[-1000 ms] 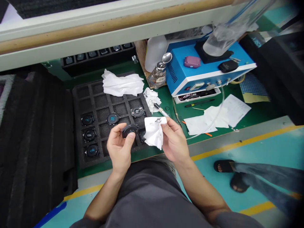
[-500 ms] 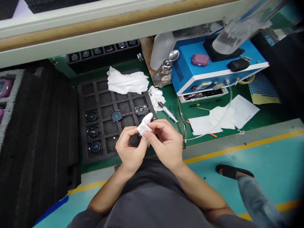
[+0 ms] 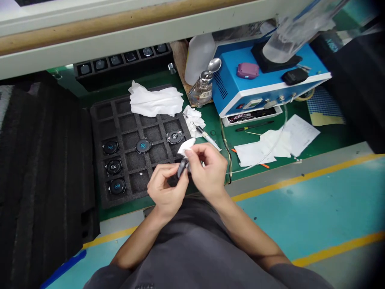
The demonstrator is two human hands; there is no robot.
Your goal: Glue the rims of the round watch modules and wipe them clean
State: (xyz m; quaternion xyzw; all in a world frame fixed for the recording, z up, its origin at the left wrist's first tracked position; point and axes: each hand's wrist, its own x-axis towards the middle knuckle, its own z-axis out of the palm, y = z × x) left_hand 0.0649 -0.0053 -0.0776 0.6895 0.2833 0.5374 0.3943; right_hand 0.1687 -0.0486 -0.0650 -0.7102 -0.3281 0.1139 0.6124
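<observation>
- Shifted since half a second ago: white cloth (image 3: 186, 146), then draped down over the dark watch piece (image 3: 181, 167), now gathered higher, with more of the piece in view.
- Unmoved on the green bench (image 3: 210, 116): blue machine (image 3: 266, 80), purple watch (image 3: 248, 70) on top.
- Next in size: black foam tray (image 3: 125, 122), five watch pieces (image 3: 117, 186) plainly visible (same pockets as before).
- Left hand (image 3: 165, 188): thumb and fingers narrowed around the dark watch piece.
- Right hand (image 3: 209, 170): pinching the white cloth, close beside the piece (cloth-to-piece contact too hidden to tell).
- Dark watch piece: tilted nearly on edge, between both hands, above the tray's near right corner.
</observation>
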